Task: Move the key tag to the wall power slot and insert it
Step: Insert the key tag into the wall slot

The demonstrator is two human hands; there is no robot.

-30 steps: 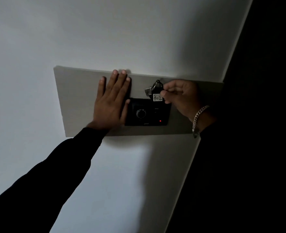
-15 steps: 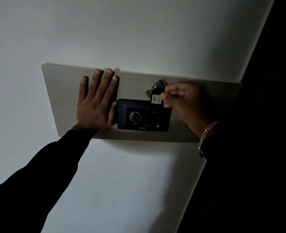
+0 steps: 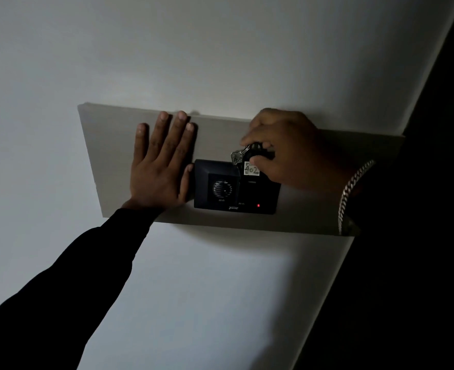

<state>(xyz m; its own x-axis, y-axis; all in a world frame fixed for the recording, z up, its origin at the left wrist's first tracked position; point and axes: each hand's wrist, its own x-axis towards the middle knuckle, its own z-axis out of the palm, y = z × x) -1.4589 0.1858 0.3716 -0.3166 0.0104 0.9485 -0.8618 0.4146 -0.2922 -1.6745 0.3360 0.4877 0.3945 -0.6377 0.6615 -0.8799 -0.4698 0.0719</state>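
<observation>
My right hand (image 3: 287, 148) has its grip pinched on the black key tag with a white "402" label (image 3: 251, 169) (a silver key (image 3: 237, 157) dangles beside it), at the top of the black wall power unit (image 3: 236, 186). My left hand (image 3: 162, 166) lies flat, fingers spread, on the grey wall panel (image 3: 108, 161).

— What is the black wall unit (image 3: 236, 186) made of?

— It looks like smooth plastic with a dull sheen. Behind it, the grey backing panel (image 3: 108, 145) is flat and matt; I cannot tell its material.

— And just above the unit?

— The key tag (image 3: 251, 169) carries a matt white label that looks like paper, and the key (image 3: 237, 157) beside it is shiny metal.

— To the right of the unit?

— A glossy metal chain bracelet (image 3: 350, 188). The sleeve (image 3: 87, 268) lower left is matt dark cloth, and the wall (image 3: 194, 49) looks smooth and matt.
</observation>
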